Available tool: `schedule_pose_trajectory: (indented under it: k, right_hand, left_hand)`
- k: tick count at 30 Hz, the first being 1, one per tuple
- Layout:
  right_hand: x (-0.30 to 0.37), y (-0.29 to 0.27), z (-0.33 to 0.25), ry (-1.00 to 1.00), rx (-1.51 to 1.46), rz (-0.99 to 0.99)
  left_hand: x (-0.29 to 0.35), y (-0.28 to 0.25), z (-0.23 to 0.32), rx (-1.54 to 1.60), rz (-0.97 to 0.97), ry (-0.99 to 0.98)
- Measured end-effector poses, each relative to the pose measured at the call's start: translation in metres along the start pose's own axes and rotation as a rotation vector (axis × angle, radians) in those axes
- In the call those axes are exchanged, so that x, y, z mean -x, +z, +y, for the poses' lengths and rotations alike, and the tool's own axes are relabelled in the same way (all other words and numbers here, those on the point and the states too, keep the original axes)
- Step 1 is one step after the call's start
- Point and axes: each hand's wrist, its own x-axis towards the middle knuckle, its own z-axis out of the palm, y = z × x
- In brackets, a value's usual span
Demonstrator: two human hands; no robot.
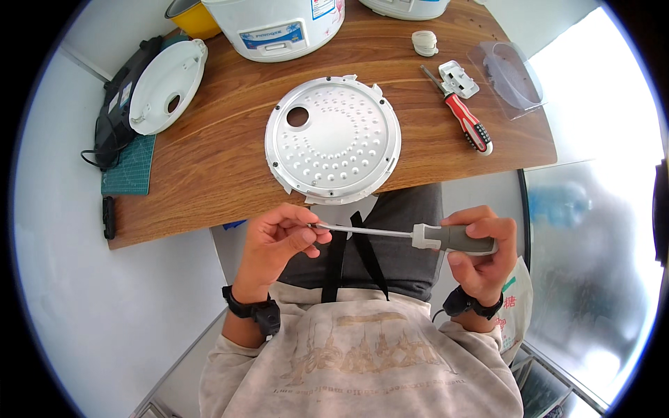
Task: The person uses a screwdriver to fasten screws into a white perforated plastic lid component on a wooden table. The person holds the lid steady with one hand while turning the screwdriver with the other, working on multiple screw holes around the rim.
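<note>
My right hand [484, 247] is wrapped round the grey handle of a screwdriver [380, 233], held level above my lap with its shaft pointing left. My left hand [282, 240] is closed in a pinch at the screwdriver's tip. A tiny dark piece shows there between thumb and fingers, too small to name for sure. Just beyond both hands, a round silver inner lid [334, 139] with rows of dimples and one round hole lies on the table near its front edge. Small dark screws sit around its rim.
On the wooden table [223, 153] stand a white rice cooker [279, 28] and a yellow pot [195, 19]. A white lid cover [169, 87] leans at left by a green cutting mat [132, 167]. A red-and-black screwdriver [468, 124], white plastic part [458, 79] and clear tray [512, 76] lie right.
</note>
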Motion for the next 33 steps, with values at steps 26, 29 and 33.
schedule_pose_trajectory:
  k: [26,29,33]
  right_hand:
    - [-0.006,-0.005,-0.015,0.179,-0.08,0.256]
    - [-0.008,-0.009,-0.013,0.182,-0.094,0.265]
    - [-0.01,-0.01,-0.013,0.218,-0.152,0.302]
  left_hand:
    - [-0.029,0.034,0.023,-0.18,-0.035,0.272]
    - [-0.035,0.033,0.024,-0.172,-0.069,0.247]
    - [-0.039,0.032,0.027,-0.188,-0.111,0.225]
